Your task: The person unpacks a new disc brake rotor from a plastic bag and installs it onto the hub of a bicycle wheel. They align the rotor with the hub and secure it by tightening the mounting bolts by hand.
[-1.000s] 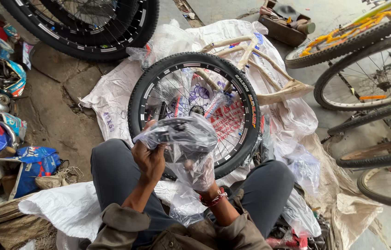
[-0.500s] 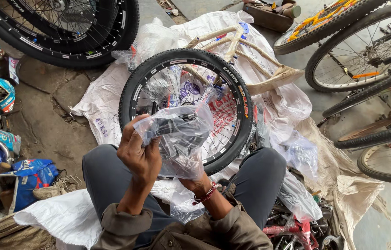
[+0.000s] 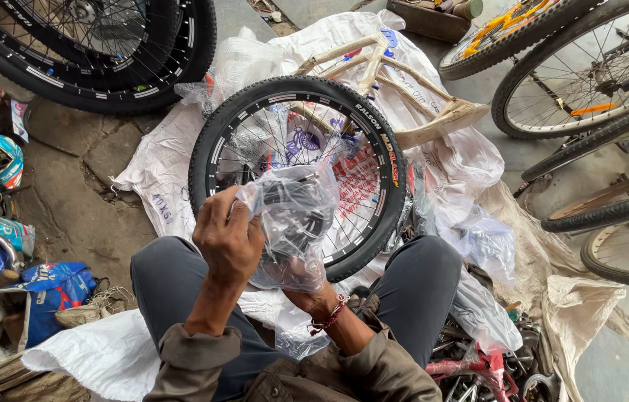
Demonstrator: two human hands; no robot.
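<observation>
We are holding a clear plastic bag (image 3: pixel 292 223) with a dark part inside, over the bike wheel (image 3: pixel 299 171). Our left hand (image 3: pixel 226 237) is gripping its top. Our right hand (image 3: pixel 301 277) is inside, hidden. We should be pulling slowly.

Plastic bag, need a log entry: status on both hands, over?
Left hand grips clear plastic bag from outside. Right hand inside the bag, mostly hidden. Dark parts in bag, unclear. Bicycle wheel lies just beyond, untouched.
</observation>
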